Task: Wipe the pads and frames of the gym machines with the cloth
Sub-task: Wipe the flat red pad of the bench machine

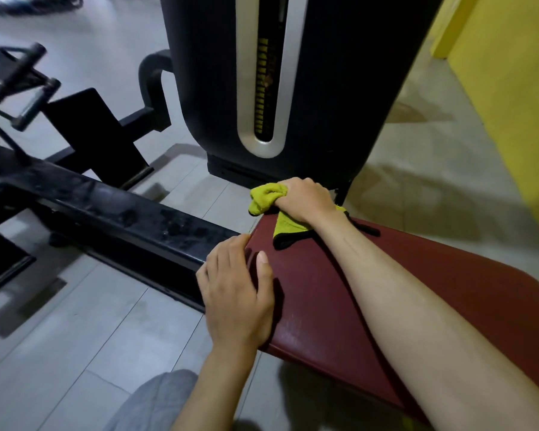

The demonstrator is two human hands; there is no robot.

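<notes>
Head view is taken up by a red pad (311, 306) that is seen from its near end, with a yellow cloth (266, 197) bunched at its far corner. The cloth is gripped in the right hand (302, 200), whose fingers are curled tight round the bundle; a black-edged flap of the cloth is spread on the pad under the wrist, and part of the bundle hangs past the far edge. The right forearm is laid diagonally over the pad from the near right. The left edge of the pad, close to its far left corner, is held by the left hand (235, 290), with the fingers curled over the edge and the thumb laid flat on top. A dusty black frame beam (122, 213) is met just beside that corner and runs away to the left. Directly beyond the far edge, very near the cloth, a tall black weight-stack housing (339, 88) is planted, with a silver-rimmed slot and yellow labels (262, 88) in it. A black footplate (97, 129) and a blurred handle (28, 88) are seen further left. A yellow wall (511, 104) closes off the right side. Open tiled floor (75, 337) is left along the pad's left edge and beyond its right edge. A grey trouser leg (156, 402) is seen at the near edge.
</notes>
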